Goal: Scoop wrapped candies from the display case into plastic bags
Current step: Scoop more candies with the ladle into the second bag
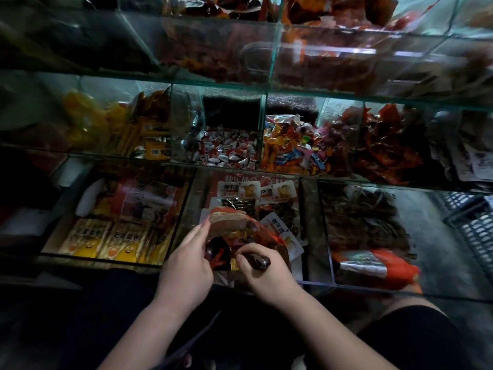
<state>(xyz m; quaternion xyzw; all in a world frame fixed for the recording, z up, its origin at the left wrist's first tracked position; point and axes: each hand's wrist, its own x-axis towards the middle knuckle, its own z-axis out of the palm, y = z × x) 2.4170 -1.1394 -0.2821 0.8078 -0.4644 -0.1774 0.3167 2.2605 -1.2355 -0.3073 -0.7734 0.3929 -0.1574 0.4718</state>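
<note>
- The right hand (pixel 266 276) has its fingers and thumb curled tight round a dark glossy handle (pixel 258 261). The handle's far end goes into the bag's mouth, and I cannot tell what is on it.
- The left hand (pixel 186 263) pinches the upper edge of a red plastic bag (pixel 234 222) between thumb and fingers and holds it up.
- The bag hangs between the two hands, just above the front compartment of the lowest tier. A few wrapped candies (pixel 240 233), yellow and red, show through its thin film.
- Both forearms reach in from the bottom of the view, over dark clothing.
- Under the bag, in the same compartment of the glass display case (pixel 314 283), lie white-labelled packets (pixel 238 189) with dark contents.
- The compartment to the left holds yellow cartoon packets (pixel 106 241). The one to the right holds dark dried strips (pixel 365 217) and a red and silver pack (pixel 373 265).
- On the middle tier, straight beyond the hands, one compartment holds white-and-red candies (pixel 226 150). Next to it on the right is a heap of mixed bright candies (pixel 290 148).
- On the same tier, yellow packets (pixel 106 124) lie at the left and red-brown packets (pixel 386 145) at the right.
- The top tier holds orange-red wrappers (pixel 333 12), which are blurred.
- A slatted plastic crate (pixel 474 222) stands at the far right.
</note>
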